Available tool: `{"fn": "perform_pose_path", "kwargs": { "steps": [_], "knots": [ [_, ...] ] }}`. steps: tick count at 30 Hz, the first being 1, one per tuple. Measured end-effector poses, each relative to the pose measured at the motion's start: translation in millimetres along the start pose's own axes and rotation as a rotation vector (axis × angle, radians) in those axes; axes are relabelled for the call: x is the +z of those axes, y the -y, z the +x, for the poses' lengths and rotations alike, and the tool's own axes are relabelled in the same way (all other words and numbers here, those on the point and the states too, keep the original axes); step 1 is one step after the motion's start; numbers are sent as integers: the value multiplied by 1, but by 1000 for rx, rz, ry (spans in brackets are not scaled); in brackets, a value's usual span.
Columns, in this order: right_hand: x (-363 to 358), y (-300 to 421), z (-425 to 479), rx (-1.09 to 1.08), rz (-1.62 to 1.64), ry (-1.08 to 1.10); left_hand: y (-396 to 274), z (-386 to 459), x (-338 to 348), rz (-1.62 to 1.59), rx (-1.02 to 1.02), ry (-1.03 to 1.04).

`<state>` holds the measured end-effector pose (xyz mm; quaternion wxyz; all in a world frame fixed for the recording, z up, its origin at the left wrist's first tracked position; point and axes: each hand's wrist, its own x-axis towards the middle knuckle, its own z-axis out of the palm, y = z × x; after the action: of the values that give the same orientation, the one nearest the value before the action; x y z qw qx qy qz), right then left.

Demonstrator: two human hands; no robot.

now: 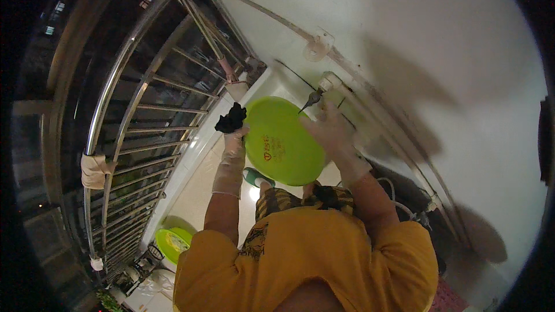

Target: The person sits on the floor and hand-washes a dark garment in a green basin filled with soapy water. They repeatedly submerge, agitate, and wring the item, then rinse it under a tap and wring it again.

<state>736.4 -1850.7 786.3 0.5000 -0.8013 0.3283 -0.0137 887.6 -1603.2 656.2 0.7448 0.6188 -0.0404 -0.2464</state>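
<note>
A green plastic basin with red writing stands in front of me, tilted, over a white sink. My left hand, in a translucent glove, is at the basin's left rim and grips a bunched black cloth; whether it also grips the rim I cannot tell. My gloved right hand is at the basin's upper right side, fingers spread, just below a tap on the wall. Whether its fingers touch the basin is unclear.
A metal railing runs along the window at left. Pipes cross the white wall at right. A mop-like pole leans at the railing's corner. Another green basin with something in it sits on the floor at lower left.
</note>
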Motion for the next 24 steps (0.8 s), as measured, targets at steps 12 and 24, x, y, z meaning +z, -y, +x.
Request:
{"fn": "perform_pose_path", "kwargs": {
  "steps": [12, 24],
  "knots": [
    [24, 20, 19, 164, -337, -94, 35, -33, 10, -315, -100, -85],
    [-6, 13, 8, -51, -196, 20, 42, -37, 3, -371, -229, -201]
  ]
}}
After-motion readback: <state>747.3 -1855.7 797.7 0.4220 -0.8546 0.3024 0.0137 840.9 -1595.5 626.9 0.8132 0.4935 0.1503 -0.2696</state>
